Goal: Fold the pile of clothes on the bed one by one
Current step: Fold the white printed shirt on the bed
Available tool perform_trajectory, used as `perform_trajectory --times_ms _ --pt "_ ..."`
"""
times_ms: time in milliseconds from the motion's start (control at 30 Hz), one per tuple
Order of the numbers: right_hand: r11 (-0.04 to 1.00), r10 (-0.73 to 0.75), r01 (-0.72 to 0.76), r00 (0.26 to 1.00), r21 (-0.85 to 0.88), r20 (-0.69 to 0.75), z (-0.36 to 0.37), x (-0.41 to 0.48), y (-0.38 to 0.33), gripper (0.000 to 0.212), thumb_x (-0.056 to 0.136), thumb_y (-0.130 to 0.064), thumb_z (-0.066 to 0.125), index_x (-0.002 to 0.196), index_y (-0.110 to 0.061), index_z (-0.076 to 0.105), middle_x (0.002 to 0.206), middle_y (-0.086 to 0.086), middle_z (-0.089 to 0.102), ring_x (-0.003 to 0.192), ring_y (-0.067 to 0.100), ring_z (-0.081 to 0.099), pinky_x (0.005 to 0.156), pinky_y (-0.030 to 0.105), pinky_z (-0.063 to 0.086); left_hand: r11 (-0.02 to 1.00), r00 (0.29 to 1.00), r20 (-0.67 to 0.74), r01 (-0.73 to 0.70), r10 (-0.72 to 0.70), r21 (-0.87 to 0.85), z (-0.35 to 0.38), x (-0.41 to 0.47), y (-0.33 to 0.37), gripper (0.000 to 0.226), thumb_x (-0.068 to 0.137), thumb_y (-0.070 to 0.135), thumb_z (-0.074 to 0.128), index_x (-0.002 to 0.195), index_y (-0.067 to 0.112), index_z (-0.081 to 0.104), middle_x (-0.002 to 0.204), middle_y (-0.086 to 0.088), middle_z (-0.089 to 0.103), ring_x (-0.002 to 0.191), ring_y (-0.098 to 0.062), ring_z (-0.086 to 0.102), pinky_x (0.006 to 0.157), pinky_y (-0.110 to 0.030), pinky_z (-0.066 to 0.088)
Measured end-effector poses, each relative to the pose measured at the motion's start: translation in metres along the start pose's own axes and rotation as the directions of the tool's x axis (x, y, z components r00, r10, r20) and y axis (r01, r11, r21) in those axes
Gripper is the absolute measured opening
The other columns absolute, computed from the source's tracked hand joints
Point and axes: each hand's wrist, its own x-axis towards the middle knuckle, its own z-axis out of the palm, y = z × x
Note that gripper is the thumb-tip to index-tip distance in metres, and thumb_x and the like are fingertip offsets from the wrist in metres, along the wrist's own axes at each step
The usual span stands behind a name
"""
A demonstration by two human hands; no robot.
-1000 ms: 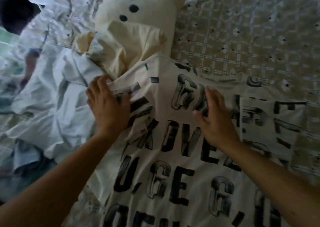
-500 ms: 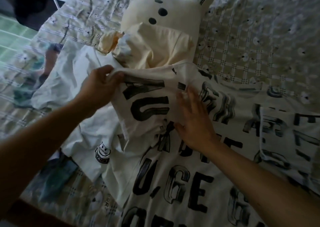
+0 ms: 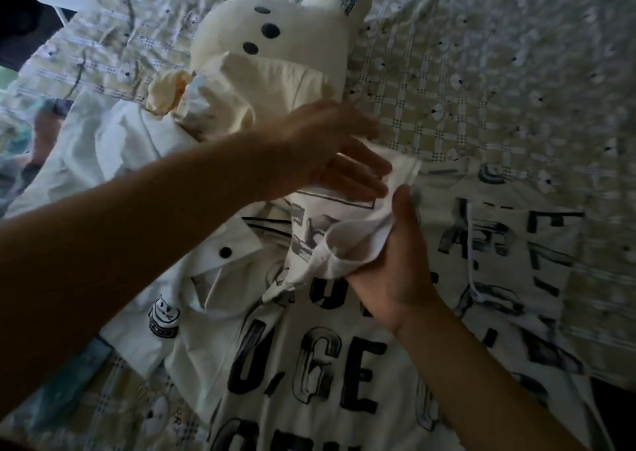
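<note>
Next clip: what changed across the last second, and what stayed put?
The left hand, flat on the white T-shirt with black lettering at first, pinched its sleeve and carried it rightward across the shirt. The right hand, earlier pressing flat, now grips the bunched sleeve fabric. The cream plush toy with black dots, the white buttoned shirt and the checked bedsheet stayed put.
</note>
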Motion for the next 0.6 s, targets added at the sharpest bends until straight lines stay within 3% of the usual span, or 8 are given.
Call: perform_trajectory --times_ms 33,100,167,233,367,467,533,600 --pt "0.997 0.052 -0.052 0.999 0.053 -0.007 -0.011 0.004 0.001 0.095 0.059 -0.069 0.075 0.138 -0.021 0.052 0.137 0.016 0.057 0.128 0.039 0.052 0.105 0.060 0.039 0.961 0.988 -0.084 -0.101 0.127 0.258 0.003 0.014 -0.009 0.017 0.101 0.019 0.050 0.113 0.011 0.058 0.110 -0.012 0.071 0.097 -0.028 0.071 0.079 -0.033 0.061" --pt "0.988 0.151 -0.146 0.985 0.053 -0.084 -0.032 0.015 0.006 0.095 0.062 -0.060 0.078 0.142 -0.021 0.047 0.140 0.013 0.055 0.126 0.036 0.054 0.098 0.057 0.046 0.569 0.916 -0.070 -0.185 0.395 0.801 0.001 0.040 -0.028 0.026 0.096 0.016 0.055 0.122 0.019 0.057 0.121 0.003 0.062 0.115 -0.019 0.059 0.089 -0.023 0.048" --pt "0.984 0.127 -0.156 0.949 -0.081 -0.287 -0.051 0.026 0.013 0.099 0.049 -0.039 0.092 0.136 -0.014 0.053 0.130 0.014 0.062 0.118 0.035 0.061 0.093 0.053 0.051 0.218 0.924 0.057 -0.149 0.379 0.965 -0.006 0.060 -0.043 0.042 0.093 0.022 0.059 0.135 0.024 0.051 0.138 0.001 0.054 0.130 -0.021 0.045 0.103 -0.034 0.034" --pt "0.962 0.073 -0.172 0.910 -0.211 -0.408 -0.066 0.032 0.022 0.100 0.038 -0.022 0.091 0.131 -0.011 0.055 0.125 0.014 0.065 0.111 0.034 0.065 0.093 0.052 0.053 0.071 0.944 0.082 -0.110 0.319 0.991 -0.017 0.076 -0.050 0.045 0.092 0.033 0.060 0.135 0.023 0.051 0.138 -0.003 0.053 0.129 -0.026 0.045 0.109 -0.042 0.028" --pt "0.926 0.106 -0.252 0.888 -0.281 -0.447 -0.075 0.032 0.034 0.093 0.045 -0.014 0.091 0.129 -0.016 0.051 0.123 0.008 0.065 0.107 0.026 0.066 0.094 0.047 0.054 -0.024 0.943 0.092 -0.089 0.320 0.996 -0.038 0.093 -0.046 0.029 0.093 0.049 0.050 0.101 0.023 0.059 0.105 -0.004 0.063 0.098 -0.028 0.058 0.095 -0.044 0.041" --pt "0.865 0.172 -0.339 0.893 -0.370 -0.417 -0.078 0.022 0.041 0.069 0.065 -0.003 0.085 0.123 -0.021 0.051 0.119 0.007 0.066 0.105 0.025 0.065 0.084 0.040 0.056 -0.023 0.939 0.185 -0.187 0.288 0.982 -0.044 0.090 -0.046 0.025 0.098 0.040 0.047 0.085 0.020 0.055 0.077 0.000 0.056 0.074 -0.025 0.058 0.072 -0.037 0.048" --pt "0.857 0.115 -0.284 0.919 -0.431 -0.377 -0.081 0.017 0.040 0.056 0.073 0.001 0.078 0.121 -0.016 0.056 0.115 0.009 0.068 0.100 0.025 0.066 0.072 0.032 0.055 0.024 0.916 0.212 -0.234 0.339 0.972 -0.045 0.090 -0.041 0.020 0.101 0.030 0.048 0.083 0.020 0.050 0.066 0.006 0.049 0.062 -0.022 0.053 0.061 -0.030 0.040" --pt "0.889 -0.029 -0.143 0.931 -0.435 -0.365 -0.086 0.015 0.035 0.044 0.077 0.003 0.075 0.114 -0.015 0.061 0.109 0.008 0.071 0.097 0.024 0.069 0.075 0.032 0.058 0.043 0.887 0.199 -0.238 0.417 0.970 -0.043 0.092 -0.029 0.017 0.102 0.027 0.046 0.087 0.020 0.051 0.069 0.003 0.049 0.062 -0.021 0.049 0.061 -0.028 0.036"
